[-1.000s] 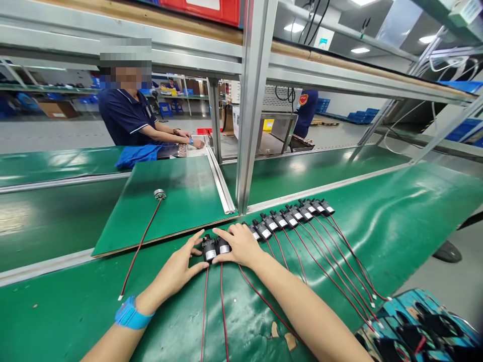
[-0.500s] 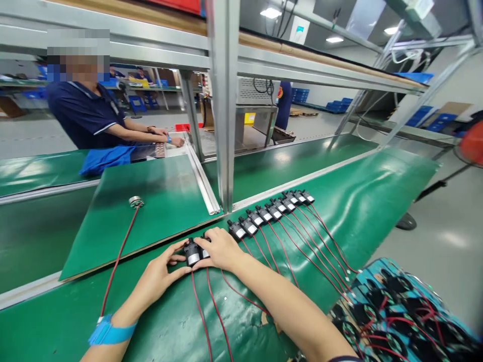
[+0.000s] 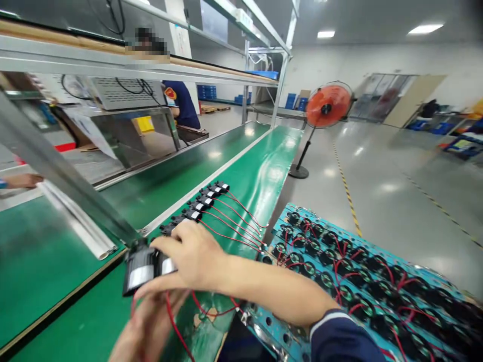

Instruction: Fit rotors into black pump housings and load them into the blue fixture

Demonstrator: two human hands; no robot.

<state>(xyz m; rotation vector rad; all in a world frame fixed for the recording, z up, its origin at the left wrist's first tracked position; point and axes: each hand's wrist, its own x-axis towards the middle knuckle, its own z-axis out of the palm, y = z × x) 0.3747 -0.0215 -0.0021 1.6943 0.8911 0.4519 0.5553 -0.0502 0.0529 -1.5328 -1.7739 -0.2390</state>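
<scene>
Two black pumps with white labels and red wires are side by side above the green bench mat. My right hand (image 3: pixel 192 256) is closed round them, its thumb under the nearer black pump (image 3: pixel 140 269) and its fingers over the farther one. Below it is my left hand (image 3: pixel 151 324), partly covered by the right; its fingers are hidden. Red wires hang down past both hands. Beyond my right hand a row of several black pumps (image 3: pixel 206 200) lies on the green mat (image 3: pixel 260 166), their red wires stretching to the right.
At the lower right a blue tray (image 3: pixel 298 213) holds many black parts with red wires. An orange fan (image 3: pixel 328 106) stands on the floor. A metal post (image 3: pixel 71 166) slants at the left, near white rails (image 3: pixel 81 226). A person (image 3: pixel 183 103) is behind the bench.
The view has swung right, bringing in the fan and more of the tray. The two pumps have been lifted off the mat toward the camera, and my left hand has moved under my right.
</scene>
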